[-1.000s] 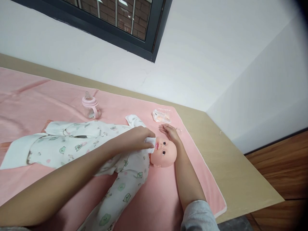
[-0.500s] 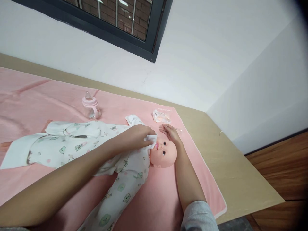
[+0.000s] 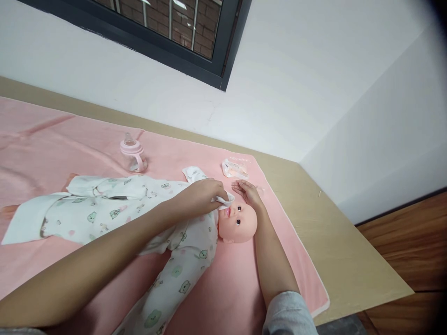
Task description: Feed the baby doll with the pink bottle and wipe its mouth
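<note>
A bald baby doll in white printed clothes lies on its back on a pink mat, head to the right. My left hand reaches across its chest and pinches a small white cloth against the face, beside the mouth. Part of that cloth is hidden in my fingers. Around the far side of the head curves my right arm; my right hand lies there with fingers stretched out, holding nothing.
A pink-lidded baby bottle with handles stands behind the doll's body. A small clear plastic packet lies beyond my right hand. The wooden tabletop extends to the right, and a white wall with a dark-framed window rises behind.
My left hand has shifted the white cloth slightly right and up along the doll's cheek, and its loose end has turned. My right hand stays in place.
</note>
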Demonstrator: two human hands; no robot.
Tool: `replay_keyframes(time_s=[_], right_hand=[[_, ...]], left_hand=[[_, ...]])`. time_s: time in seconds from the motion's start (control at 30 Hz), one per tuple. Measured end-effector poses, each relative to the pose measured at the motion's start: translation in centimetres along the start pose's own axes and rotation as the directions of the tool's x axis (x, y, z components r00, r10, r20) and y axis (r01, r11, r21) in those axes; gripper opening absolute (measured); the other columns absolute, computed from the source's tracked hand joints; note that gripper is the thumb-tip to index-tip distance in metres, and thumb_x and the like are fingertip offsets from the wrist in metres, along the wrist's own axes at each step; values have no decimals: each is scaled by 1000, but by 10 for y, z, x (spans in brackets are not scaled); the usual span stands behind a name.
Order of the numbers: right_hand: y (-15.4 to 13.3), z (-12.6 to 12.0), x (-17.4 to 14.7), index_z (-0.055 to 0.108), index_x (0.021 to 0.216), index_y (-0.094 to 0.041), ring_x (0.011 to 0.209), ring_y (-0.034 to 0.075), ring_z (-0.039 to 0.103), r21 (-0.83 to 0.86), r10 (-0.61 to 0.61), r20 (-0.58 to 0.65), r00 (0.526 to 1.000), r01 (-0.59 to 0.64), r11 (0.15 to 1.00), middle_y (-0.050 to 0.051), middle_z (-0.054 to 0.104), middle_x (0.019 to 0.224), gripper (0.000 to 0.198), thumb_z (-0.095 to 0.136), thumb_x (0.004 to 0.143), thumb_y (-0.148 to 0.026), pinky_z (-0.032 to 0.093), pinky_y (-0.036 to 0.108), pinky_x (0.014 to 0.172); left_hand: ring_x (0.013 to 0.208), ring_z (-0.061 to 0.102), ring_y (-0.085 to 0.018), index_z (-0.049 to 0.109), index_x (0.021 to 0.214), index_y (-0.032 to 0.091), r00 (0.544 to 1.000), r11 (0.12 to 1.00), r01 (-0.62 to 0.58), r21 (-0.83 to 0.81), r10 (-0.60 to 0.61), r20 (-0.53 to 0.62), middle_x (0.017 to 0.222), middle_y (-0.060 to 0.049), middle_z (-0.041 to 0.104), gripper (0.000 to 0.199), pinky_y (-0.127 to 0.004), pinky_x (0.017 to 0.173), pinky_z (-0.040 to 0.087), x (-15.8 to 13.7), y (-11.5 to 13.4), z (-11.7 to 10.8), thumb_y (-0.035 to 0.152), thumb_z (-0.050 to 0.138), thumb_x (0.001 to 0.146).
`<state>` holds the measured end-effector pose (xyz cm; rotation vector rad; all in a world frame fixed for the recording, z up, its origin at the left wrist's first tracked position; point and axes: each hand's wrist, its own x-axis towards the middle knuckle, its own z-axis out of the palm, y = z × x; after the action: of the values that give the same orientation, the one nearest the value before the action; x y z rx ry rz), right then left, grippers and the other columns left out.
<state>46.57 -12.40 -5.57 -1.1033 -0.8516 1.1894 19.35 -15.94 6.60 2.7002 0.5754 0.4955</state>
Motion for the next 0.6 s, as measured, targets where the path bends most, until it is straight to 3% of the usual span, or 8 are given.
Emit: replay_keyframes(time_s=[0.2,0.6], right_hand=[[-1,1,-2,68,83,-17,85,15,69,-27,-8,6,1000,9,1000,6,74,87,21,77,68,-29,55,31,92],[-1,2,-1,68,82,-17,84,15,69,-37,-8,-5,1000,8,999,5,74,86,18,75,69,-28,56,29,89]], left_hand=[[75,56,-19,73,86,21,999,999,39,-26,-40,-21,79,-3,58,22,-25,65,36,1,4,0,11,53,83],[75,56,-16,73,90,21,993,991,78,-109,-87,-74,82,-1,56,30,-24,66,37,1,2,4,5,50,81]])
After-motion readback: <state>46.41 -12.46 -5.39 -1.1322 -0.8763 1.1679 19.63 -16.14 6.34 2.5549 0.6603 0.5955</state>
